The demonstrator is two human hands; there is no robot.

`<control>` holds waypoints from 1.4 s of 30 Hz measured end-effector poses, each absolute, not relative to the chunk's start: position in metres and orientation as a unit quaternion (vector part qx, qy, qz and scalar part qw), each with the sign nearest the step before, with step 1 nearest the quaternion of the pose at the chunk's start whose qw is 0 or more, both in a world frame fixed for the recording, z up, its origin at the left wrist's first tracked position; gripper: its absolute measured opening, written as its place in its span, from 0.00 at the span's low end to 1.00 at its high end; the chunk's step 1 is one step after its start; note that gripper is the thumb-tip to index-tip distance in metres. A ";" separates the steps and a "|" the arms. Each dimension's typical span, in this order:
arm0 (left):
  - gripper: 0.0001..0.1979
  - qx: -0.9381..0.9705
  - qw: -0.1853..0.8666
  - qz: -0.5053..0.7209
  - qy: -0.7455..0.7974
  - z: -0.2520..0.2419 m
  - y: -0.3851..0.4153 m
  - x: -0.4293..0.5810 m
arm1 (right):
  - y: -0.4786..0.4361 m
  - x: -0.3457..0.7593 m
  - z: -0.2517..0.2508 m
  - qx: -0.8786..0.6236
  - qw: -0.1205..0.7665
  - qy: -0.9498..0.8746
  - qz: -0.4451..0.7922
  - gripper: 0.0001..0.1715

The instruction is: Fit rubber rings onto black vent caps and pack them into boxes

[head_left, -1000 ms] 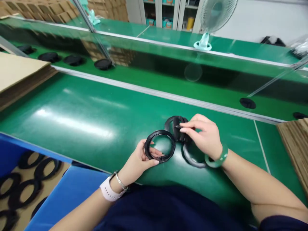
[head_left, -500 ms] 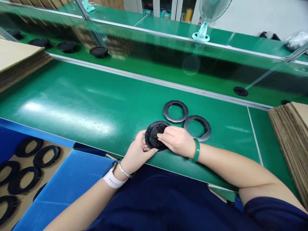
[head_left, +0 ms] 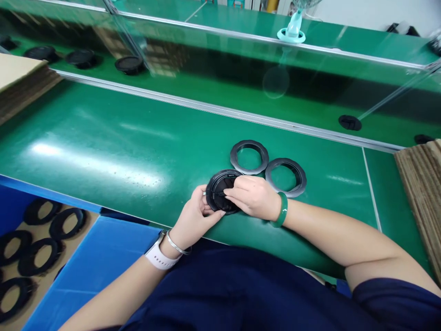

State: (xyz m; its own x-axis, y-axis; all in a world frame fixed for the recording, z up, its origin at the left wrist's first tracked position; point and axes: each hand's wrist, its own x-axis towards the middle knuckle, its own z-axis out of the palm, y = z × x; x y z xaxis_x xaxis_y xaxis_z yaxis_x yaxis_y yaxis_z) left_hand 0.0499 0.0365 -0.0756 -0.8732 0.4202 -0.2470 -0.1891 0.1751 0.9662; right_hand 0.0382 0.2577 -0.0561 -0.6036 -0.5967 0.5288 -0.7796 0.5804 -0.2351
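Clamping a black plastic disc [head_left: 220, 195] together, left hand [head_left: 195, 216] at its edge, right hand [head_left: 253, 197] across its face, two black rings [head_left: 249, 143] just beside, on the green desk [head_left: 138, 138]

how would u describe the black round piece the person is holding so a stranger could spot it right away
Start at the green workbench, on its near edge just beyond the blue-walled bin. There, the person's left hand and right hand meet on a black round piece. Unlike the two black open rings beside it, which show green through their centres, its middle is closed over.
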 end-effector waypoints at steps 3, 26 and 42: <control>0.28 0.076 0.236 0.631 0.735 -0.074 0.038 0.049 | 0.259 0.038 -0.055 0.394 0.195 -0.866 0.238 0.16; 0.27 0.107 0.234 0.611 0.749 -0.075 0.035 0.049 | 0.242 0.052 -0.041 0.350 0.092 -0.925 0.114 0.18; 0.49 0.177 0.228 0.605 0.742 -0.081 0.026 0.049 | 0.246 0.046 -0.056 0.057 -0.005 -0.830 0.555 0.03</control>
